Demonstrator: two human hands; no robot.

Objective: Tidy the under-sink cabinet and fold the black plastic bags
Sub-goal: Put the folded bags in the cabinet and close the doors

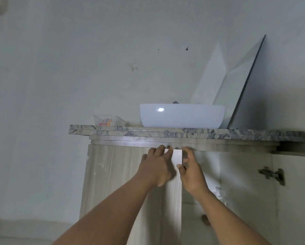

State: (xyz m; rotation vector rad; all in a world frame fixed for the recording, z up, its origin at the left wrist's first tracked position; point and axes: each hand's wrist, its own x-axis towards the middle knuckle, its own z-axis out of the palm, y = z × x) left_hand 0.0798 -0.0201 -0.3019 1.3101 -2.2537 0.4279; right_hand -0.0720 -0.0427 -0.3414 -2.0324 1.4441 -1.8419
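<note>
No legible text, label, brand or number anywhere. Red-orange patch on clear plastic container point(107, 120) on countertop point(165, 133): too blurred to read.

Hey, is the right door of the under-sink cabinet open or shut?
Open. The right door is swung outward, its hinge is exposed, and the cabinet interior shows beside the left door.

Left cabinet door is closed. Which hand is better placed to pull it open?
Right, probably. The right hand has fingers curled round the free edge of the left door. The left hand lies flat on its face, with no grip.
</note>
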